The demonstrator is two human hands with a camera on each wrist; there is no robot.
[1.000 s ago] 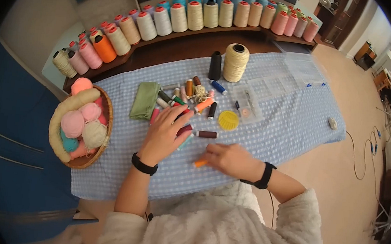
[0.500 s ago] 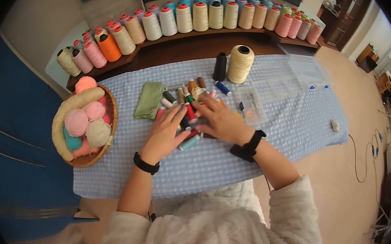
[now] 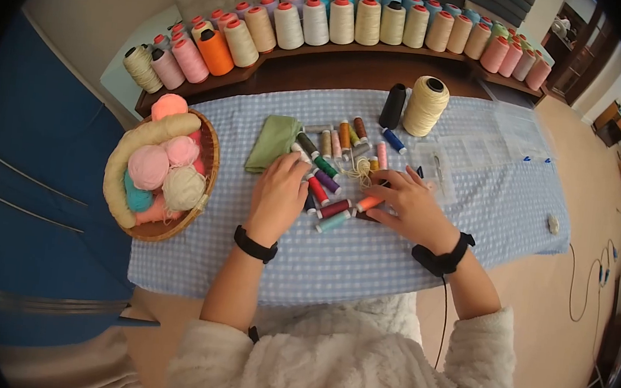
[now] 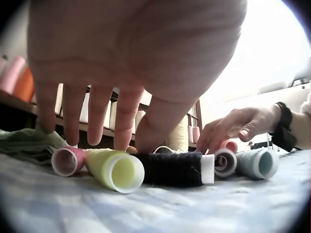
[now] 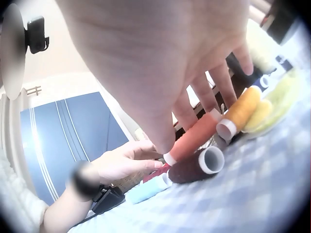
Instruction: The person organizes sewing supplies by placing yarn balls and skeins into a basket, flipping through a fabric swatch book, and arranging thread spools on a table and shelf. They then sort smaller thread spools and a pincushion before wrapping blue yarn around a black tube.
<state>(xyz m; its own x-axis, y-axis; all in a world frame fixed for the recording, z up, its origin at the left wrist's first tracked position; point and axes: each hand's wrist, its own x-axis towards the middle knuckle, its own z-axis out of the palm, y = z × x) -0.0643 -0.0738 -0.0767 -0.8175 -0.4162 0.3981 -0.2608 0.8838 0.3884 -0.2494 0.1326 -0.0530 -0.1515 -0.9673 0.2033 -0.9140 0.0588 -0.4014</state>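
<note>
Small thread spools lie in a loose group on the checked cloth point(image 3: 302, 283). My left hand point(image 3: 279, 198) hovers at the group's left side, fingers straight and pointing down behind a yellow-green spool point(image 4: 104, 165) and a navy spool point(image 4: 170, 169). At the right side, my right hand point(image 3: 421, 212) has its fingers spread around a coral-orange spool point(image 5: 194, 137), the thumb at its white end. A dark brown spool point(image 5: 187, 169) lies beside it, and a golden-orange spool point(image 5: 240, 111) sits under the fingers. Between the hands are dark red point(image 3: 335, 208) and light blue spools point(image 3: 333, 222).
A wicker basket point(image 3: 211, 173) of yarn balls stands left, beside a folded green cloth point(image 3: 273, 142). Behind the spools are a black cone point(image 3: 393, 106) and a large cream cone point(image 3: 426, 108). A clear plastic box point(image 3: 468, 151) lies right. Thread cones line the back shelf point(image 3: 339, 56).
My right hand has moved from near the cloth's front, beside an orange spool, up to the group, then slightly right. The left hand stays at the group's left side. The head view has turned.
</note>
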